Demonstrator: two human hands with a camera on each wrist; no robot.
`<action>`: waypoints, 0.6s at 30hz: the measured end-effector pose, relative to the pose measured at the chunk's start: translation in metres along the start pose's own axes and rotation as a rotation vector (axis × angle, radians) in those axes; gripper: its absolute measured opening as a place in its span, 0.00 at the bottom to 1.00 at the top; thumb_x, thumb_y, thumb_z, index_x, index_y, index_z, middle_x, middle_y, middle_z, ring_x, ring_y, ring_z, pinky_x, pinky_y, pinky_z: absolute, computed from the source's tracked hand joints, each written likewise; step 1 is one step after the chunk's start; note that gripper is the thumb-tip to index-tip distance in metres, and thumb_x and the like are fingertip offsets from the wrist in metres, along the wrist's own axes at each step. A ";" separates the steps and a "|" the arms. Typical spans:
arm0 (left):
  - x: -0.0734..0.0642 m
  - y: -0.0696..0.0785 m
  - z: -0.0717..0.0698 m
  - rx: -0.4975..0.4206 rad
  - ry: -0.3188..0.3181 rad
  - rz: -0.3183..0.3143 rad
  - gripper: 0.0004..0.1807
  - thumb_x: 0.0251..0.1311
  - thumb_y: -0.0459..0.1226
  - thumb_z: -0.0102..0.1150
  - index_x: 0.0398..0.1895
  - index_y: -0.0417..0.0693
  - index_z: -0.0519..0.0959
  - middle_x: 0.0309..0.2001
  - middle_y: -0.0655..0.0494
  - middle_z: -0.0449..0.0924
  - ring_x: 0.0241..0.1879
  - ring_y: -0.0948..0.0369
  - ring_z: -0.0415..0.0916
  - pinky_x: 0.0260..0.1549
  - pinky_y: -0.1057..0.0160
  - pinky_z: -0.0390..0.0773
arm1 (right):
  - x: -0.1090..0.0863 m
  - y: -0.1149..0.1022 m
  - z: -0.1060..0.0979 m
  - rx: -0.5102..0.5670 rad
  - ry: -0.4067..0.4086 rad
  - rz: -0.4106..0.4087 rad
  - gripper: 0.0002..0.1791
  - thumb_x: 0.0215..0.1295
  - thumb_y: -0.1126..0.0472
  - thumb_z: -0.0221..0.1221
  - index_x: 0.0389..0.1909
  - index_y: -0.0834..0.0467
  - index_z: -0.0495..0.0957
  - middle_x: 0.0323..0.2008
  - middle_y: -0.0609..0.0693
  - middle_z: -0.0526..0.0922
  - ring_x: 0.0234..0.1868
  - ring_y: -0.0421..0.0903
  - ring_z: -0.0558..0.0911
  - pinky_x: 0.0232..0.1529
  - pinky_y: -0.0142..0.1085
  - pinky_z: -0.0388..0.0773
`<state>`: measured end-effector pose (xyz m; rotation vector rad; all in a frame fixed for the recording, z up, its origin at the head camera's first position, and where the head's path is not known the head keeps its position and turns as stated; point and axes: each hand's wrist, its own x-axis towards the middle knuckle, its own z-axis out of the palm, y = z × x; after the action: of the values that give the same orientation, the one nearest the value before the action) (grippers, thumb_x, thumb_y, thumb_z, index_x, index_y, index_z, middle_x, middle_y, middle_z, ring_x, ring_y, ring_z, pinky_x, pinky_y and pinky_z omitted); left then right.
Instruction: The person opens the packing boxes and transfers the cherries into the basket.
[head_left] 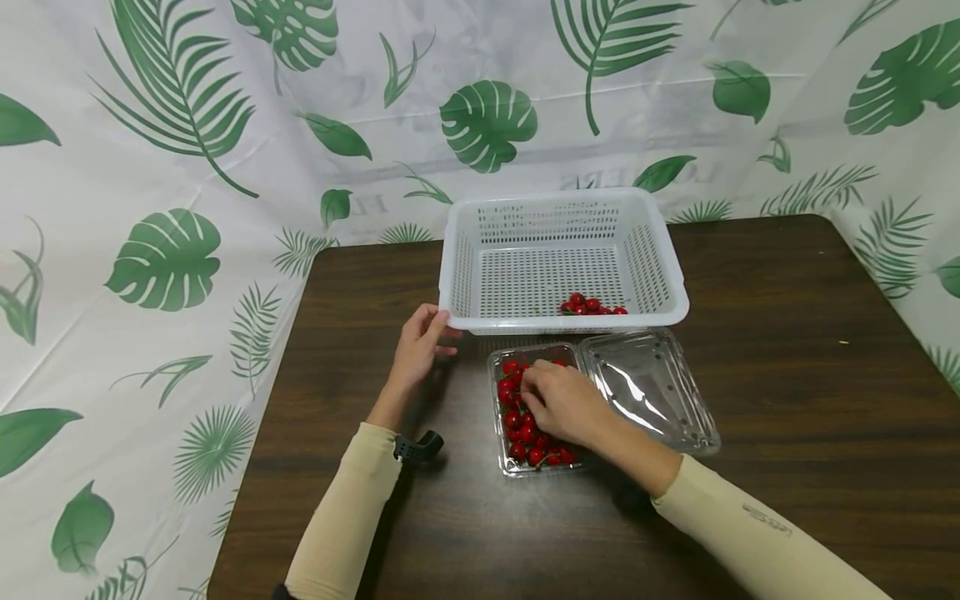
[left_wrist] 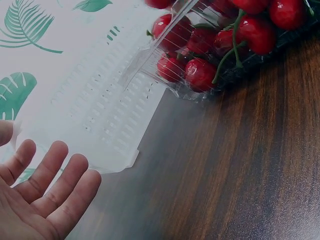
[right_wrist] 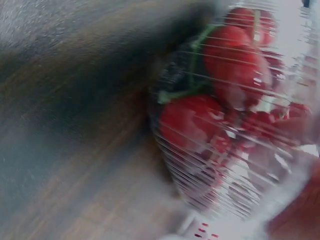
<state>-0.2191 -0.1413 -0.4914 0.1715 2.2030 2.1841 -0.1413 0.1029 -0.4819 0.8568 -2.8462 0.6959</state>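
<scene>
Red cherries (head_left: pixel 527 433) with green stems fill a clear plastic clamshell box (head_left: pixel 517 472) on the table. My right hand (head_left: pixel 567 403) reaches into this box from the right, its fingers bent down among the fruit; the fingertips are hidden, so whether a cherry is held does not show. The right wrist view is blurred and shows cherries (right_wrist: pixel 192 122) through the box wall. At the front left corner of a white perforated basket (head_left: pixel 564 322), my left hand (head_left: pixel 417 348) touches the rim with its thumb. Its other fingers stretch out below, fairly straight (left_wrist: pixel 47 192).
A small cluster of cherries (head_left: pixel 579 305) lies inside the basket, near its front wall. The box's clear lid (head_left: pixel 651 392) lies folded open to the right. Dark wood tabletop (head_left: pixel 810 400) surrounds everything, and a leaf-patterned white cloth (head_left: pixel 480 50) hangs behind.
</scene>
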 end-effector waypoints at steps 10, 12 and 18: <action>0.000 0.001 0.000 0.013 -0.002 -0.004 0.14 0.75 0.37 0.47 0.48 0.31 0.70 0.42 0.40 0.79 0.46 0.30 0.75 0.35 0.40 0.83 | -0.006 0.004 -0.023 0.279 0.012 0.041 0.04 0.58 0.68 0.63 0.33 0.57 0.81 0.26 0.40 0.78 0.25 0.36 0.74 0.27 0.31 0.76; 0.000 0.001 0.001 0.012 0.000 -0.004 0.14 0.75 0.37 0.47 0.48 0.31 0.70 0.42 0.40 0.79 0.46 0.29 0.75 0.35 0.39 0.83 | -0.007 0.005 -0.026 0.289 0.031 0.043 0.04 0.57 0.69 0.63 0.32 0.58 0.81 0.25 0.40 0.78 0.24 0.35 0.74 0.26 0.31 0.76; 0.000 0.000 0.001 0.019 0.003 -0.003 0.14 0.75 0.38 0.47 0.48 0.31 0.70 0.43 0.40 0.79 0.46 0.28 0.73 0.35 0.41 0.84 | -0.011 0.008 -0.034 0.243 0.055 0.075 0.06 0.51 0.66 0.62 0.27 0.51 0.79 0.20 0.37 0.75 0.21 0.34 0.72 0.21 0.30 0.73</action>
<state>-0.2193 -0.1407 -0.4912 0.1663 2.2252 2.1636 -0.1381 0.1296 -0.4575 0.7487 -2.7959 1.0741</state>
